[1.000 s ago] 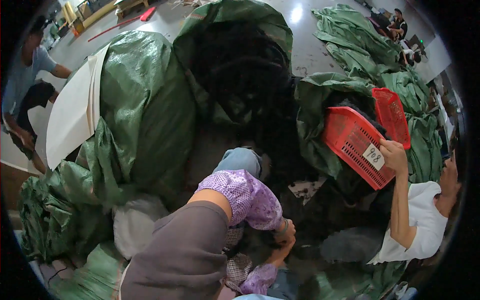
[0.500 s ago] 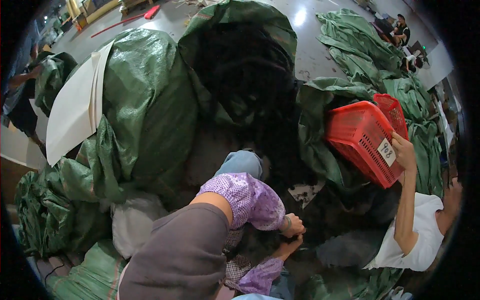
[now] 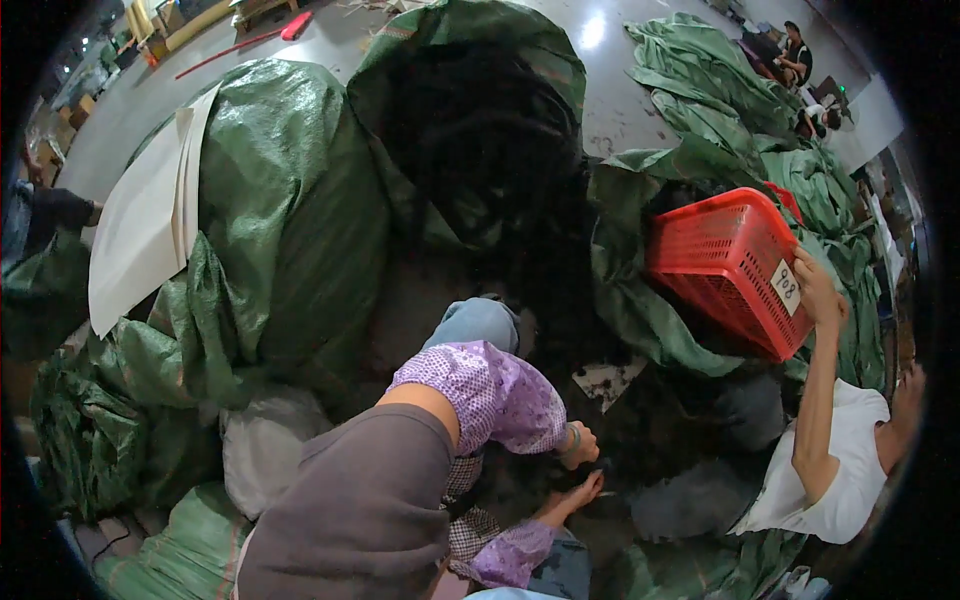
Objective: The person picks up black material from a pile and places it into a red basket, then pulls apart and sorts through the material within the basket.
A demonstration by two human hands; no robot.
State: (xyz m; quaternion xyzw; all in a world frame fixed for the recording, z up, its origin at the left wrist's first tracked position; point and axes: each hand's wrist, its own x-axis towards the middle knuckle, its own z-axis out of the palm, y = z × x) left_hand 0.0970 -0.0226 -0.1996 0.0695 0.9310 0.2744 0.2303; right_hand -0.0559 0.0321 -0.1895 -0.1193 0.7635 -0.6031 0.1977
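Near the lower middle, my left hand [image 3: 577, 446] reaches out of a purple patterned sleeve cover [image 3: 490, 396], its fingers curled. Just below it, my right hand [image 3: 580, 492] has its fingers pinched together. A small dark tuft [image 3: 598, 467] shows between the two hands; which hand grips it, and what it is, is too dark to make out. Dark loose fibrous material surrounds them. Beyond the hands, a pale flat scrap [image 3: 606, 384] lies with dark bits on it.
At right, a co-worker in a white shirt [image 3: 822, 480] tilts a red perforated basket [image 3: 735, 265] over an open green sack [image 3: 620, 215]. Another green sack [image 3: 460, 25] at the back holds black fluffy material. White sheets [image 3: 150, 225] lean on a bulging green sack [image 3: 300, 200] at left.
My hands have drawn slightly apart, and a dark tuft now shows between them. The co-worker's basket has tipped a little differently. At far left, another person with a green bag has shifted.
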